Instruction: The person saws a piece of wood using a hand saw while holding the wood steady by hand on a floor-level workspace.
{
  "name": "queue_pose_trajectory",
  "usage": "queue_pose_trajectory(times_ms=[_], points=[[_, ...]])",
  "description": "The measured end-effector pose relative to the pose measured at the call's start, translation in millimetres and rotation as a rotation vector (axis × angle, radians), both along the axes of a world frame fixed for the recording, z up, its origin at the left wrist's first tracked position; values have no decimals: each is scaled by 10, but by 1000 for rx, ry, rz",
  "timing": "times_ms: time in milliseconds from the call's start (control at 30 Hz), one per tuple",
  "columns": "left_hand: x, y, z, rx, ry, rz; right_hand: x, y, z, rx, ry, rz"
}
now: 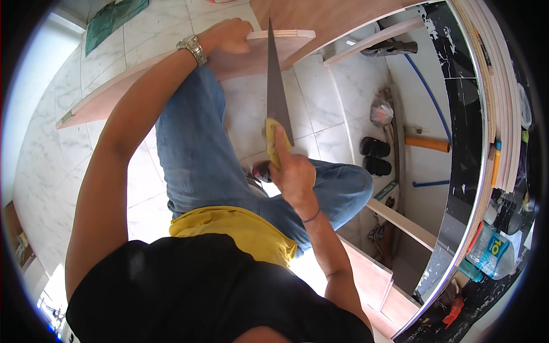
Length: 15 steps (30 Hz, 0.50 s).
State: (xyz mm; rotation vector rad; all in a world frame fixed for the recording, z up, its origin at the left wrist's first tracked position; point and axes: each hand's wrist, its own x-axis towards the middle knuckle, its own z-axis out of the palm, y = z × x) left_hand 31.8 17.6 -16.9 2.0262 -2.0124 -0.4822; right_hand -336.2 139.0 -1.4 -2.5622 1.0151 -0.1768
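Observation:
My right hand [294,174] is wrapped around the yellow handle of a handsaw [278,97], its index finger lying along the handle. The long grey blade points away from me and crosses the edge of a pinkish wooden board [260,57] near that board's right end. My left hand [229,37], below a metal wristwatch, is closed over the board's upper edge, left of the blade; its fingertips are partly hidden. My left knee is under the board, which slants down to the left.
A counter with stacked plywood strips [503,103] curves along the right. Beneath it are black shoes [376,155], an orange pipe [426,143] and blue tubes [429,94]. A plastic bottle [493,251] rests on the counter. Green sheeting [114,22] lies on the tiled floor, far left.

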Motion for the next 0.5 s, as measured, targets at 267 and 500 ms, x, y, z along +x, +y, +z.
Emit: queue_pose_trajectory(times_ms=[267,500], points=[[-21,-53,94,38,3,-3,410,-476,-86,-87,-31,-40],[14,4,77,68,-13,15,272,-264,-119,-66,32,-38]])
